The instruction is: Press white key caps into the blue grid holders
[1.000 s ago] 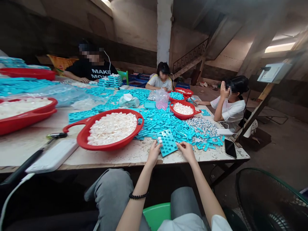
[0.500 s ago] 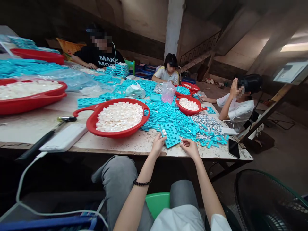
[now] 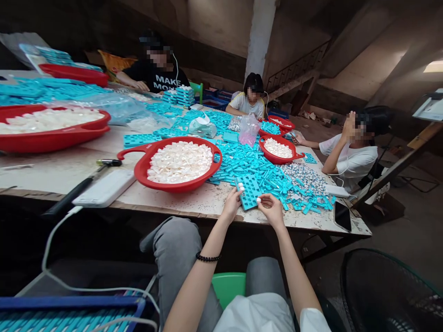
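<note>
My left hand grips the left edge of a blue tray with rows of square holes. A few small white pieces sit in holes near its upper left corner. At the tray's lower right, my right hand pinches one small white piece between thumb and fingertips. The tray is tilted above the table's front edge. Just left of my hands stands a red basin heaped with white pieces. Behind the tray lies a pile of loose blue plastic parts.
Left are a white power bank with a cable, a hammer and another red basin. A phone lies by the right corner. Three co-workers sit around the table. A fan stands at lower right.
The camera view has shifted, so the scene sits slightly further right. My right hand has turned, bringing the pinched white piece into sight beside the tray. My left hand keeps its grip.
</note>
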A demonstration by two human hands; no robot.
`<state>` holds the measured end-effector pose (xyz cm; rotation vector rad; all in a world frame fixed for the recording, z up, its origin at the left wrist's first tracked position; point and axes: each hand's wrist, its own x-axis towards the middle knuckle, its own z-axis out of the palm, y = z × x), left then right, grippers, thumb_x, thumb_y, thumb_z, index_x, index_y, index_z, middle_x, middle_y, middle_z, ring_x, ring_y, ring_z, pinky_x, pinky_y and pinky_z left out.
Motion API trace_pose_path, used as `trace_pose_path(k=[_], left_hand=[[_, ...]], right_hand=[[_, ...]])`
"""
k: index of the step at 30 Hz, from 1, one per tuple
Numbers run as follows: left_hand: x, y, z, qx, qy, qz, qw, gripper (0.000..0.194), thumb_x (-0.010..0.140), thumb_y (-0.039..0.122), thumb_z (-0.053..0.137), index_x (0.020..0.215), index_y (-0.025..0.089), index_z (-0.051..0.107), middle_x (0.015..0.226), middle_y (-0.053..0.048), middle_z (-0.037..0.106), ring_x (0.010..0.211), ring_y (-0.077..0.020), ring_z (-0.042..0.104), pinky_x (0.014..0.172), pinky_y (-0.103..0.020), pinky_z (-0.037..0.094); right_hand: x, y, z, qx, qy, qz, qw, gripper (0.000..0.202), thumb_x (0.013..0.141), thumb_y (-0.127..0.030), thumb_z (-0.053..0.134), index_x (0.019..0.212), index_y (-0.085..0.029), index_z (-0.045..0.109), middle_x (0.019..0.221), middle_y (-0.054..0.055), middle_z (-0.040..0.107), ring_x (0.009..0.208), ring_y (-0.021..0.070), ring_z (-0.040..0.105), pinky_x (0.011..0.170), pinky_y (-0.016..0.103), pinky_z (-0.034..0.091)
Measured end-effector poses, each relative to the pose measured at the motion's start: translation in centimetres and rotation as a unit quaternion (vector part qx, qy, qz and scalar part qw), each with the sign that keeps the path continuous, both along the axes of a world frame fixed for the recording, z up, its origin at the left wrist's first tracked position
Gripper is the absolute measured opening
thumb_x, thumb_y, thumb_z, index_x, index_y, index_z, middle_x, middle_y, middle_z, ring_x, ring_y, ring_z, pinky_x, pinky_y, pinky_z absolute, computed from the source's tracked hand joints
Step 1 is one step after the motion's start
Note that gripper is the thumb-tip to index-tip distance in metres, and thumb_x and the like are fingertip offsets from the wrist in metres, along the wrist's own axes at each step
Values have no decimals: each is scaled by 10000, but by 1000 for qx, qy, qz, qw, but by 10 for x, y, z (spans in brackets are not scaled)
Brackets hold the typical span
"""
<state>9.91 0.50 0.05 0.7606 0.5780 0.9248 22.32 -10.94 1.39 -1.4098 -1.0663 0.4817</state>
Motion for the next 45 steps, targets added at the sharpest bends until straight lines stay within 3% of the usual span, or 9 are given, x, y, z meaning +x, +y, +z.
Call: trace_pose_path(k=[3, 8, 16, 22, 31, 37, 41, 45], left_hand=[[0, 1, -2, -9, 2, 1, 1000, 469, 714, 260, 675, 1174, 176, 645, 1042, -89, 741, 919, -245, 695, 794, -346, 545], [1, 2, -5, -1, -16, 2, 1000, 446, 738, 233, 661, 1177, 150, 658, 1032, -86, 749, 939, -247, 696, 786, -334, 548], [5, 5, -9, 0, -21, 42, 999, 314, 720, 219, 666, 1025, 165, 719, 1072, -81, 750, 1109, -274, 653, 931, -360, 521], [5, 6, -8, 17, -29, 27, 999, 303, 702, 241, 680, 988, 157, 731, 1043, -84, 755, 1154, -288, 631, 976, -379, 494], [4, 6, -9, 4, -26, 26, 999, 268, 718, 222, 650, 966, 148, 718, 948, -74, 758, 1028, -251, 674, 935, -353, 502], [1, -1, -2, 52, 13, 3, 999, 273, 731, 371, 716, 919, 173, 710, 895, -58, 735, 946, -249, 677, 781, -299, 523], [-2, -7, 4, 119, 29, -18, 992, 403, 714, 381, 778, 1067, 201, 702, 977, -53, 740, 959, -232, 682, 831, -292, 520], [-7, -10, 1, 131, 60, 27, 989, 518, 724, 372, 790, 1208, 237, 663, 1219, -85, 704, 1186, -282, 619, 1014, -370, 470]], right_hand=[[-9, 5, 4, 23, 28, 19, 999, 255, 760, -386, 749, 902, -190, 668, 920, 71, 738, 863, 224, 734, 825, 350, 616], [-18, 17, 8, 46, -31, 15, 998, 264, 796, -421, 731, 924, -189, 727, 940, 69, 734, 790, 192, 692, 731, 309, 587], [-24, 39, 2, 45, -26, 46, 998, 287, 811, -443, 709, 954, -197, 749, 954, 69, 739, 797, 206, 700, 733, 319, 592], [-23, 38, 2, 48, -78, 27, 995, 288, 858, -447, 665, 995, -210, 757, 978, 75, 721, 854, 212, 688, 695, 296, 580], [-24, 37, 2, 47, -127, 40, 990, 253, 891, -410, 631, 1023, -225, 740, 947, 64, 710, 826, 200, 676, 696, 286, 568], [-21, 36, 1, 45, -151, 38, 987, 236, 893, -380, 613, 1017, -226, 742, 917, 61, 712, 816, 203, 677, 687, 288, 559], [-19, 38, 2, 52, -148, 35, 987, 245, 891, -379, 608, 1015, -221, 747, 899, 60, 717, 808, 206, 675, 687, 293, 556], [-20, 38, -2, 65, -138, 45, 987, 257, 888, -386, 614, 1008, -212, 759, 950, 79, 739, 829, 228, 692, 704, 320, 557]])
